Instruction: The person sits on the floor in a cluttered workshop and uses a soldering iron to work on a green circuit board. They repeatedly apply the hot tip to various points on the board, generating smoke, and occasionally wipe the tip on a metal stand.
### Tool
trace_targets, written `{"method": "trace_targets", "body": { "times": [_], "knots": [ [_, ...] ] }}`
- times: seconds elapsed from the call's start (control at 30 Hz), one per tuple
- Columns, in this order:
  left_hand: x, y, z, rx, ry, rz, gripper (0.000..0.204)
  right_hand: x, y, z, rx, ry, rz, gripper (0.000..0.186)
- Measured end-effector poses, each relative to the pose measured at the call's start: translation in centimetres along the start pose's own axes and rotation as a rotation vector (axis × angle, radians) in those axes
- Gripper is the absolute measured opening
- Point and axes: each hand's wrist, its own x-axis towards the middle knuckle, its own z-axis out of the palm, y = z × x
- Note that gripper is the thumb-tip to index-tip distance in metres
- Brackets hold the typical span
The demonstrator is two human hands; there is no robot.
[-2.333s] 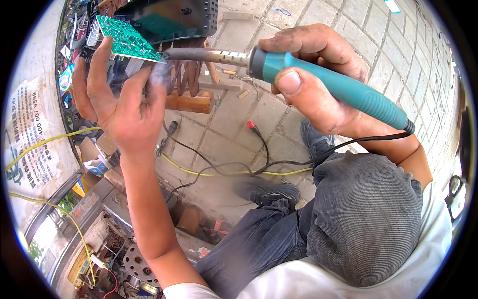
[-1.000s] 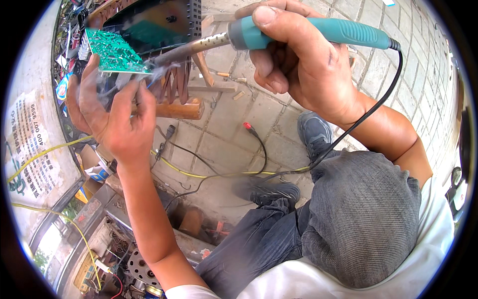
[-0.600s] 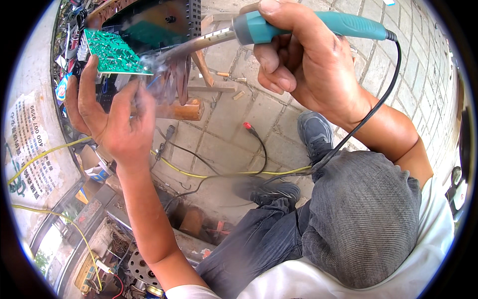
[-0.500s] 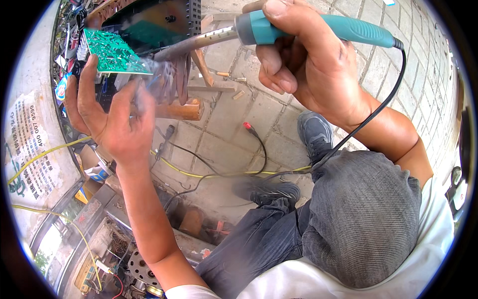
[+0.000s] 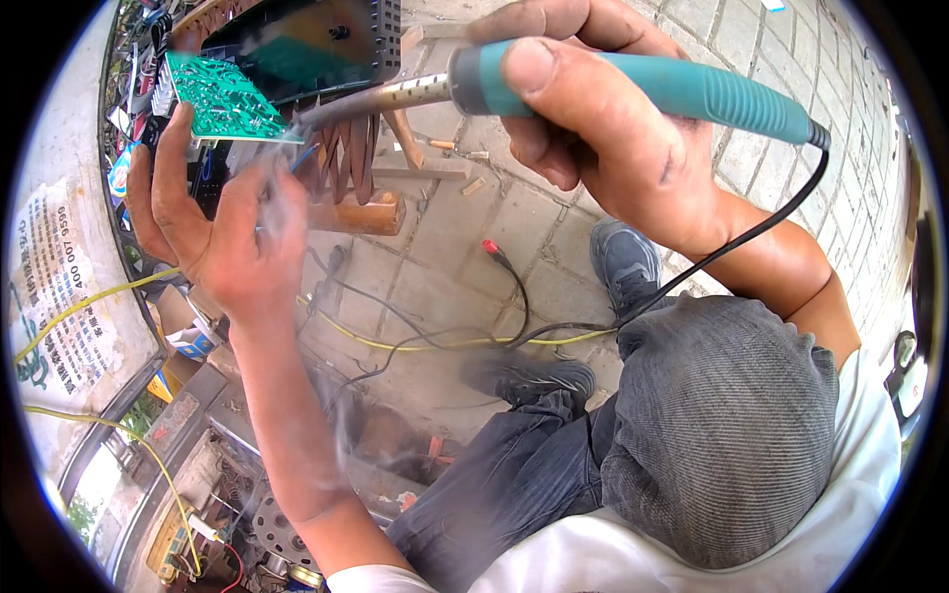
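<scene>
My left hand [image 5: 213, 242] holds a small green circuit board [image 5: 222, 99] up at the upper left, fingers under its near edge. My right hand [image 5: 603, 128] grips a teal-handled soldering iron [image 5: 682, 91]; its metal shaft [image 5: 381, 99] points left and the tip reaches the board's lower right edge. Thin smoke drifts around the tip and my left palm. The iron's black cord [image 5: 751, 237] runs down past my right wrist.
A black device casing [image 5: 306, 44] sits behind the board on a wooden stool [image 5: 361, 203]. Yellow and black wires [image 5: 435, 341] with a red probe tip [image 5: 489, 247] lie on the paving stones. My knee and shoes fill the lower right. Electronic scrap lies at lower left.
My right hand has raised the soldering iron and swung its tip left to the board's edge. My left hand has held the board almost still. Smoke has appeared.
</scene>
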Motion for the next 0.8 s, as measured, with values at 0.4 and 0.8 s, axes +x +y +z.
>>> {"method": "trace_targets", "body": {
  "times": [0.4,0.8],
  "knots": [
    [0.0,-0.1,0.2,0.002,0.008,0.023,0.017,-0.6,0.5,-0.3,-0.221,-0.034,-0.116,0.033],
    [0.1,-0.3,0.0,0.005,-0.006,0.018,0.013,-0.5,1.5,-0.5,-0.122,-0.045,-0.115,0.033]
  ]
}}
